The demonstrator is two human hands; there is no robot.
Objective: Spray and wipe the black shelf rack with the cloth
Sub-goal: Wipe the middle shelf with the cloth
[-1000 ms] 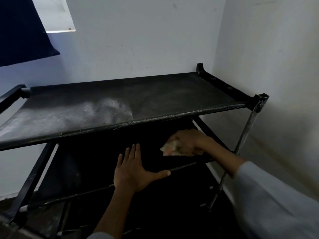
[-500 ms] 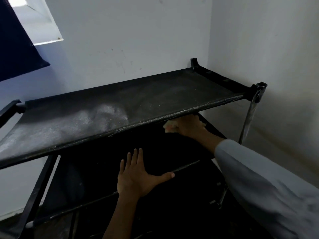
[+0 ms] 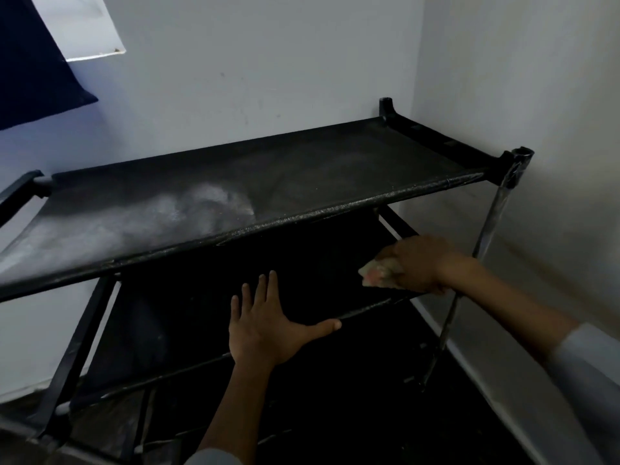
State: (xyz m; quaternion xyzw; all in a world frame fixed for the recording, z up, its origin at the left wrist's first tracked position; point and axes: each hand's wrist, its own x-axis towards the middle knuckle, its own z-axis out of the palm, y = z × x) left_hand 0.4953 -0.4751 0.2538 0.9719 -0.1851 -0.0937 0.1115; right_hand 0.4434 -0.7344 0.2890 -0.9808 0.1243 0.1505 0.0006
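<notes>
The black shelf rack (image 3: 335,162) stands in a room corner. Its top shelf is dusty, with a whitish smear on the left half. On the second shelf down, my left hand (image 3: 268,323) lies flat with fingers spread, thumb along the front bar. My right hand (image 3: 419,263) grips a crumpled pale cloth (image 3: 375,273) and presses it on the right end of that same lower shelf, near the right front post. No spray bottle is in view.
White walls close in behind the rack and on its right. A dark blue curtain (image 3: 30,62) hangs at the upper left by a window ledge (image 3: 94,52). Lower shelves and the floor beneath are dark and hard to make out.
My right hand with the cloth went deeper under the top shelf, then came back out toward the front right of the lower shelf. My left hand stayed flat in place.
</notes>
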